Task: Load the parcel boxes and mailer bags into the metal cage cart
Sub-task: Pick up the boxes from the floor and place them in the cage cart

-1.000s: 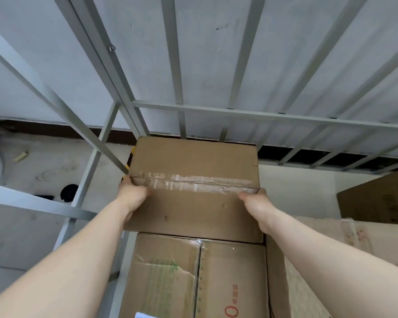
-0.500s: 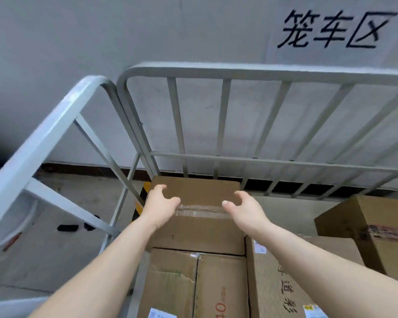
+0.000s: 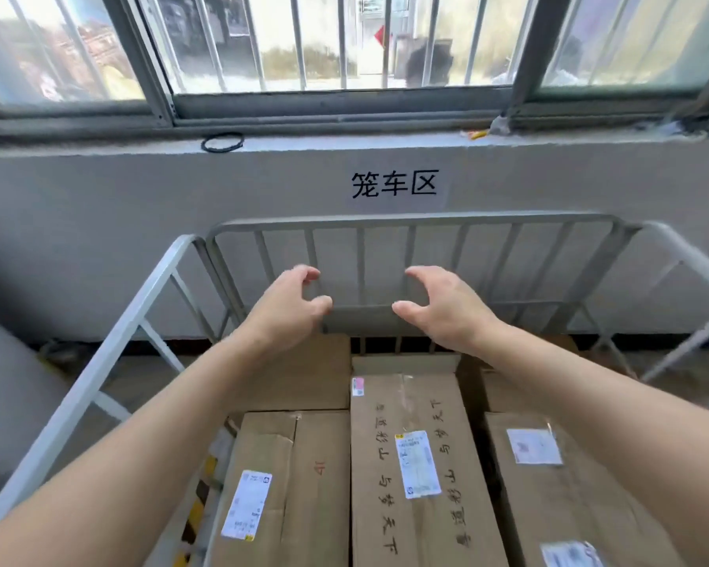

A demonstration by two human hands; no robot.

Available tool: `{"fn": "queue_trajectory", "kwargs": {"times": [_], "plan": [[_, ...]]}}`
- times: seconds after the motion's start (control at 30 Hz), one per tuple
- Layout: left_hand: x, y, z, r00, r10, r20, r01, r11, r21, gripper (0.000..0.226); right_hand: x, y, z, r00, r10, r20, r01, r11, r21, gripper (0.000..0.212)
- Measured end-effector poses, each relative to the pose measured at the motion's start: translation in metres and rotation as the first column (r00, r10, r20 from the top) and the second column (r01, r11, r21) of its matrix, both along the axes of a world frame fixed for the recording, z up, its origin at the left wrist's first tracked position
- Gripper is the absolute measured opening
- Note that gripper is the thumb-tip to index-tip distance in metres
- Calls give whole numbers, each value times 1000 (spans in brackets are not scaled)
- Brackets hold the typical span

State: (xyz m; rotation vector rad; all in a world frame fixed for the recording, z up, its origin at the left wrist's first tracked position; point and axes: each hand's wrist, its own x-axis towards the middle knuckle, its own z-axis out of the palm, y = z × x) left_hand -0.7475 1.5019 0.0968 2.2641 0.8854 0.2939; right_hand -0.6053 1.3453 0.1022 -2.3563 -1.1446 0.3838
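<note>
The grey metal cage cart (image 3: 418, 218) stands against the wall and holds several cardboard parcel boxes. A small plain box (image 3: 320, 378) sits in the far left corner, partly hidden by my left forearm. In front of it lies a labelled box (image 3: 295, 484). A long box with printed characters (image 3: 410, 464) fills the middle, and another labelled box (image 3: 565, 493) lies on the right. My left hand (image 3: 291, 304) and my right hand (image 3: 439, 304) hover above the boxes with fingers loosely curled, holding nothing. No mailer bags are in view.
The cart's left side rail (image 3: 111, 345) and right side rail (image 3: 688, 259) flank my arms. A barred window (image 3: 344, 47) with a sill runs above the wall sign (image 3: 393, 184). Bare floor (image 3: 148, 370) shows left of the cart.
Both hands let go of the small box in the far left corner and lifted away from it. The view has risen, so the whole cart and the window are now seen.
</note>
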Motion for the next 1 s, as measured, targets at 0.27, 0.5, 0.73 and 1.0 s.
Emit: {"fn": "queue_trajectory", "kwargs": {"times": [0.27, 0.5, 0.73, 1.0], "plan": [[16, -207, 76, 962, -273, 18, 271, 959, 77, 47, -12, -209, 81, 972, -115, 205, 118, 993, -1, 61], [63, -320, 91, 841, -540, -33, 539, 833, 124, 50, -8, -356, 98, 919, -328, 220, 345, 938, -38, 60], [132, -397, 100, 639, -769, -25, 762, 629, 158, 48, 0, -463, 115, 734, -652, 187, 666, 746, -12, 59], [190, -513, 87, 397, -918, 25, 915, 397, 75, 45, 2, -574, 101, 506, -853, 131, 862, 505, -45, 57]]}}
